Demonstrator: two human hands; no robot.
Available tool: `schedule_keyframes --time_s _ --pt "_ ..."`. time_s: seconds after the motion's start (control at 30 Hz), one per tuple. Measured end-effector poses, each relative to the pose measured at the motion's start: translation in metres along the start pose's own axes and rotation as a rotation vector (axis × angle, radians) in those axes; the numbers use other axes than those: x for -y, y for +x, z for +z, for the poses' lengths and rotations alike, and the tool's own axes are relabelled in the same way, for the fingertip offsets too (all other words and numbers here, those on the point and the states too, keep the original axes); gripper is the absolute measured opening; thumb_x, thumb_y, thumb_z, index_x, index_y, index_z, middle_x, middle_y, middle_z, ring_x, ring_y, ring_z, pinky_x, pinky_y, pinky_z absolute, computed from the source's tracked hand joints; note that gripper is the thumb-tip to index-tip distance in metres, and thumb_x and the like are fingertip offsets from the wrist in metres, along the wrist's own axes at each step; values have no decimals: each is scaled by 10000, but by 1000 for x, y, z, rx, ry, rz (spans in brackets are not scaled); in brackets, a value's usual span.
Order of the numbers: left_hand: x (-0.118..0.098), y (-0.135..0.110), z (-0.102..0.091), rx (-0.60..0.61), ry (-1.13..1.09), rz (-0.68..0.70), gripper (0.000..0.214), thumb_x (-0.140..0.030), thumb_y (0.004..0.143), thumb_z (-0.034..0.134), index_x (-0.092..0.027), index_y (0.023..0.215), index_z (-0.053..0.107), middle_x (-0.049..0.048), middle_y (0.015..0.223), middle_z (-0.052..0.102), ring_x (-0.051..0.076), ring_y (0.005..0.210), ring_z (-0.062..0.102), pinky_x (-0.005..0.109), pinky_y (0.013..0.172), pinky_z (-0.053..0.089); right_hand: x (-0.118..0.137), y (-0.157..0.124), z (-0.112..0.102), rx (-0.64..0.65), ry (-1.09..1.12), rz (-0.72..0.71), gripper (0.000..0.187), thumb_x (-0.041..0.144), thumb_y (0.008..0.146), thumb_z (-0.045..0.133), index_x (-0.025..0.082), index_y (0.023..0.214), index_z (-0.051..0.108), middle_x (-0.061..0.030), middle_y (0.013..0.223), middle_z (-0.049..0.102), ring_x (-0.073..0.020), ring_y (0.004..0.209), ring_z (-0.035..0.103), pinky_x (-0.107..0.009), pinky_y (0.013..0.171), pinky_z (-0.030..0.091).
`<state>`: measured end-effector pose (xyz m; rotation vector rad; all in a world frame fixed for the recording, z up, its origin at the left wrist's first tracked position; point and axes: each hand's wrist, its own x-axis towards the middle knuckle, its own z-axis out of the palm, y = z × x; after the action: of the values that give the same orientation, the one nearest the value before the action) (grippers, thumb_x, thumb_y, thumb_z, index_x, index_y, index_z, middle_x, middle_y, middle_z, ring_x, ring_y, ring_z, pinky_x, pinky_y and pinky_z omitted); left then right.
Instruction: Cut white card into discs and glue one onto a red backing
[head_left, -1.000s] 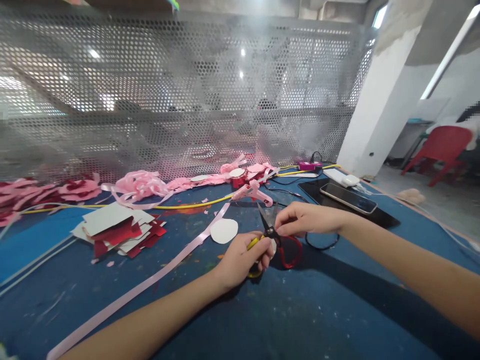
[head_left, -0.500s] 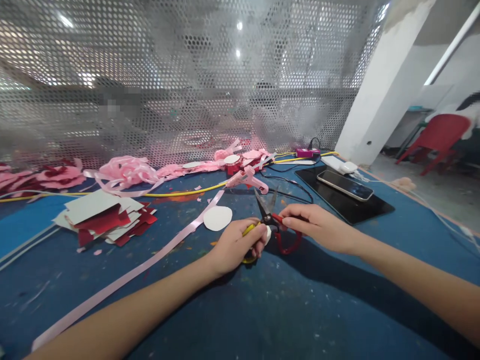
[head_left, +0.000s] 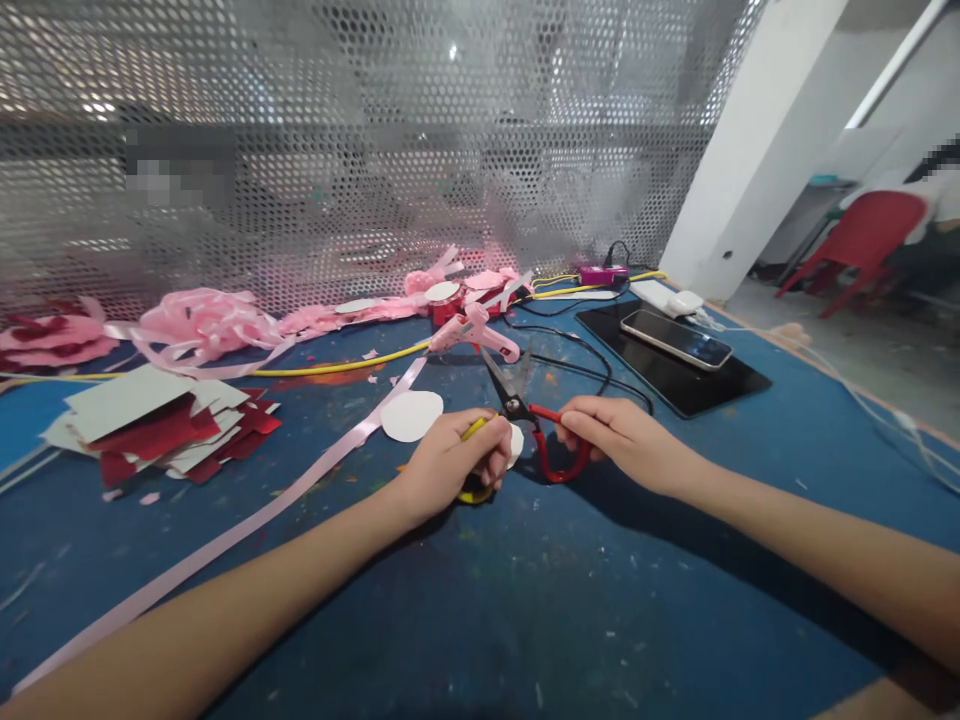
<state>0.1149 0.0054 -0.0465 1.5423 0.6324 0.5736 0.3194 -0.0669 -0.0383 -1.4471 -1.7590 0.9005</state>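
Observation:
A pair of scissors (head_left: 513, 406) stands with its dark blades apart, tips pointing away from me, between my two hands. My right hand (head_left: 626, 440) is closed on the red handle loop, thumb and fingers pinching its upper edge. Closed around a yellow part on the other side, apparently the second handle, is my left hand (head_left: 454, 455); its fingers hide most of that part. A small white piece (head_left: 516, 446) shows beside the left fingertips; whether they grip it I cannot tell. Just beyond the left hand lie a white paper oval (head_left: 412, 415) and a pink glue gun (head_left: 474, 332).
A pink ribbon (head_left: 300, 485) runs across the blue table. Stacked white and red card pieces (head_left: 139, 400) lie left, with pink ribbon heaps (head_left: 206, 322) behind. A phone (head_left: 675, 340) rests on a black tablet (head_left: 720, 385) at right. Cables (head_left: 345, 362) cross the back before a perforated metal screen (head_left: 420, 150).
The whole view has shifted, so table things sit further left and slightly higher. Both hands keep their hold on the scissors, whose blades stay apart.

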Motion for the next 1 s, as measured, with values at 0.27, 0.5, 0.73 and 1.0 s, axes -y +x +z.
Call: schedule_keyframes --time_s 0.27,0.5,0.73,1.0 --pt "0 2 0 15 -17 10 315 -431 826 503 -180 637 525 -44 469 469 92 431 465 216 450 393 -6 -3 8 -36 102 59 332 392 910 369 187 687 505 25 622 511 -97 543 452 -219 524 370" --pt "-2 3 0 22 -73 -34 316 -443 812 526 -176 649 486 -57 476 452 82 421 443 225 464 408 1 4 8 -93 -131 -87 335 371 931 329 191 706 501 12 667 521 -127 636 488 -254 613 368" --pt "-2 -1 2 69 -247 -34 311 -414 808 560 -165 645 469 -76 451 397 65 411 404 211 462 381 25 29 -2 109 -335 -304 237 334 916 391 194 732 448 18 685 480 -122 620 432 -248 588 319" --pt "1 -2 4 -98 -478 -32 329 -431 745 637 -164 668 460 -79 477 402 44 396 358 206 460 404 13 50 6 34 -342 -341 322 307 943 320 204 646 387 32 609 418 -121 578 391 -269 608 279"
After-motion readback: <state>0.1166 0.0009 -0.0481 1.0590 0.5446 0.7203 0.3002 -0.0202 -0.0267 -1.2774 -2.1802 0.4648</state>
